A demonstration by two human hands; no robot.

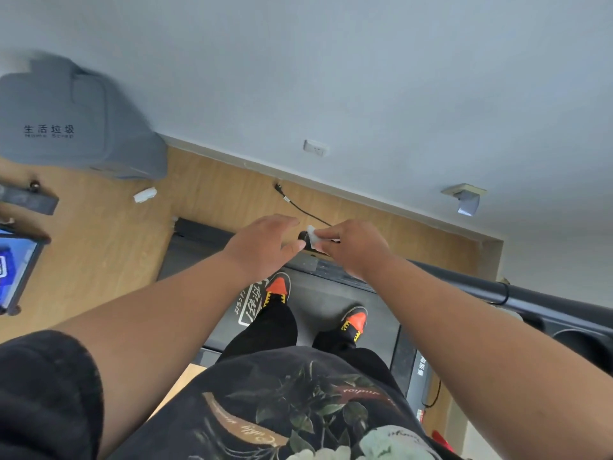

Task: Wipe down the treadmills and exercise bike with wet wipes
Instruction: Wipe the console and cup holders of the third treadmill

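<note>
Right hand (355, 247) pinches a small crumpled white wipe (313, 236); left hand (265, 244) hangs open.

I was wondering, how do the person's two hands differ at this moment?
The right hand pinches a small white wipe between its fingertips, while the left hand holds nothing. The left hand's fingers are spread and relaxed; the right hand's are curled together. Both are bare and stretched forward over the treadmill.

grey bin (66, 127): "生活垃圾" | treadmill (331, 293) belt and shirt (298, 410) print: unreadable
</note>
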